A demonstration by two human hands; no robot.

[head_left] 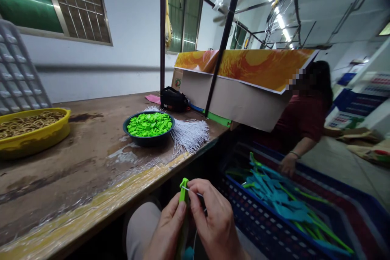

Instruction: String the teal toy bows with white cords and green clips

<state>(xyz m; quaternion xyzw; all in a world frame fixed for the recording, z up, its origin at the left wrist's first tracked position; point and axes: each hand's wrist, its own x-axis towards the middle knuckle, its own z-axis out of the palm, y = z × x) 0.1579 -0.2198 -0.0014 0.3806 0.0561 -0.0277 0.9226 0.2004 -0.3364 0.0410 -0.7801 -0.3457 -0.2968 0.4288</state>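
Above my lap, my left hand is closed around a bright green plastic stick with a notched top end. My right hand pinches a thin white cord against the stick just below that end. The cord hangs down behind the fingers of my right hand. Between my hands, lower down, a small turquoise part shows; I cannot tell whether it belongs to the stick. On the table lies a bundle of white cords, beside a dark bowl heaped with small green plastic pieces.
The wooden table has a tape-covered front edge. A yellow basin of brown rings stands left; a black bag lies behind the bowl. At right, a co-worker's hand reaches into a blue crate holding turquoise and green pieces.
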